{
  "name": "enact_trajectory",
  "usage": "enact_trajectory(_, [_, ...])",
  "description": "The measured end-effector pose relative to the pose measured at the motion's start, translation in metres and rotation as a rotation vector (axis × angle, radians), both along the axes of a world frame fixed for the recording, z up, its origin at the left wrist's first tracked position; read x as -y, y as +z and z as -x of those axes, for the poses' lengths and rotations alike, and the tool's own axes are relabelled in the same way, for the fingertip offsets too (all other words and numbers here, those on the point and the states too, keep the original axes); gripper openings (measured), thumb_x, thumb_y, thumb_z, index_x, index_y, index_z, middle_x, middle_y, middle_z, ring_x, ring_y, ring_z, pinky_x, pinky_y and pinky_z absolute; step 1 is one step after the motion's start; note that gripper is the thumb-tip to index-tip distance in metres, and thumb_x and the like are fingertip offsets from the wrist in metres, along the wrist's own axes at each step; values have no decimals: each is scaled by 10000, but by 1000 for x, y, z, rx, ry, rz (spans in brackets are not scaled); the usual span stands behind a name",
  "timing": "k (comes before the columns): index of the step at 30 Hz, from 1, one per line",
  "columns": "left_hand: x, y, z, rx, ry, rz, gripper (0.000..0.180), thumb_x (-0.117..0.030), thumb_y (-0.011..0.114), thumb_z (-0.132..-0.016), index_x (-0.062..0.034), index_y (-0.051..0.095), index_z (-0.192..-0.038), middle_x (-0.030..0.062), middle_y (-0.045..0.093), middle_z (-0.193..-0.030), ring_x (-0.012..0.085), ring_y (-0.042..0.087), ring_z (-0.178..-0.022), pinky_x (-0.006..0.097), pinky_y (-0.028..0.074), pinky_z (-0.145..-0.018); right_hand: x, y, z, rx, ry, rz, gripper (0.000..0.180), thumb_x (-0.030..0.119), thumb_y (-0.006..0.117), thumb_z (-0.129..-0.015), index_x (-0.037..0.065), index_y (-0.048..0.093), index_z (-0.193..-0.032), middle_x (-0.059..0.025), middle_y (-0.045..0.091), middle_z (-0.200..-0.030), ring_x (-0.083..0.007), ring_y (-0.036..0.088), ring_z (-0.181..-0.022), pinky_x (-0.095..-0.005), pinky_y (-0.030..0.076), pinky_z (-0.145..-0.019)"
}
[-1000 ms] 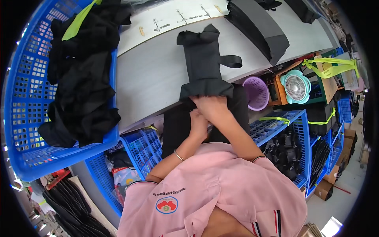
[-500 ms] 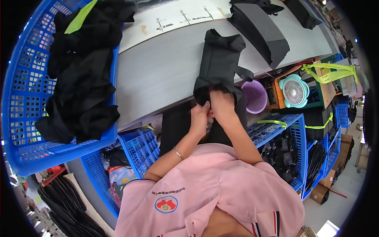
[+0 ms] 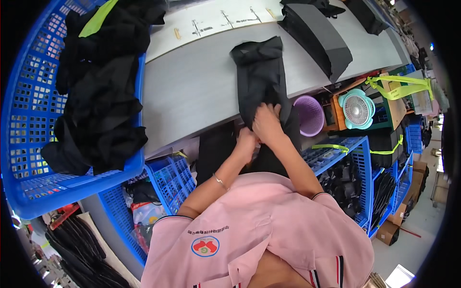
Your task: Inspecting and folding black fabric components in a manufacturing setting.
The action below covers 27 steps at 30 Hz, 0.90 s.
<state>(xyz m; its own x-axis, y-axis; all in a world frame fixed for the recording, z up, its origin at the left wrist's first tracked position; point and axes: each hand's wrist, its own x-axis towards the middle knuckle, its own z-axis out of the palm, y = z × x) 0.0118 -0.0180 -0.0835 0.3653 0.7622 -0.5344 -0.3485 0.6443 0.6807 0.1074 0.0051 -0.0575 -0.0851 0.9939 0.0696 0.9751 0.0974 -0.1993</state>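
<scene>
Black folded fabric garment (image 3: 261,79) lies lengthwise on the pale grey worktable (image 3: 192,91) at upper centre of the frame, its near end hanging over the table's front edge. Both hands grip that near end just below centre.

Largest item: a blue perforated plastic basket (image 3: 24,120) fills the left of the frame and holds a heap of black garments (image 3: 96,96), with one yellow-green strap (image 3: 98,17) at the top of the heap. A second dark folded fabric piece (image 3: 319,36) lies on the table at upper right, apart from the handled garment. Blue plastic crates (image 3: 170,175) sit under the table at lower centre-left, and a blue wire shelf (image 3: 353,158) stands at right. A lilac round plastic bin (image 3: 309,115) sits just beside the garment's hanging end, with a small teal desk fan (image 3: 357,108) to its right.

Right hand (image 3: 266,122): laid on top of the garment at the table edge, fingers (image 3: 271,109) curled down and pressed together into the cloth, closed on a fold of it.

Left hand (image 3: 247,141): directly below and touching the right hand, fingers bent inward, pinching the same cloth; individual fingertips are hidden, so the exact spread cannot be told. A thin bracelet (image 3: 220,181) sits on the left wrist.
</scene>
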Motion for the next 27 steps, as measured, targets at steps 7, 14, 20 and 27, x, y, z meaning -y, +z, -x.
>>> enact_trajectory(7, [-3, -17, 18, 152, -191, 7, 304, -46, 606, -913, -17, 607, -1216, 104, 656, -1160, 206, 641, -1051, 341, 515, -893, -2, 20, 5, 7, 50, 255, 282, 127, 571, -804, 79, 683, -1057, -157, 647, -1093, -372, 584, -1037, -565, 382, -880])
enact_trajectory(14, [7, -25, 41, 132, -239, -86, 421, -99, 637, -905, -48, 535, -1310, 79, 612, -1238, 164, 584, -1125, 321, 480, -927, 16, 22, 20, -25, 201, -219, 236, 288, 600, -858, 72, 686, -899, -184, 667, -898, -399, 624, -847, -584, 380, -803])
enact_trajectory(20, [-5, -12, 88, 454, -12, -134, 392, -202, 547, -985, 8, 546, -1317, 80, 644, -1235, 153, 623, -1068, 304, 480, -932, 35, 23, 16, -54, 64, 80, 248, 278, 591, -890, 69, 684, -795, -195, 666, -778, -416, 640, -754, -542, 443, -725])
enact_trajectory(27, [-20, 9, 75, 358, 3, -75, 408, -271, 581, -1011, -7, 542, -1320, 77, 627, -1268, 168, 614, -1113, 319, 483, -971, 78, 49, 31, -101, 192, 205, 148, 163, 606, -856, 37, 673, -819, -184, 674, -804, -384, 661, -781, -478, 506, -753])
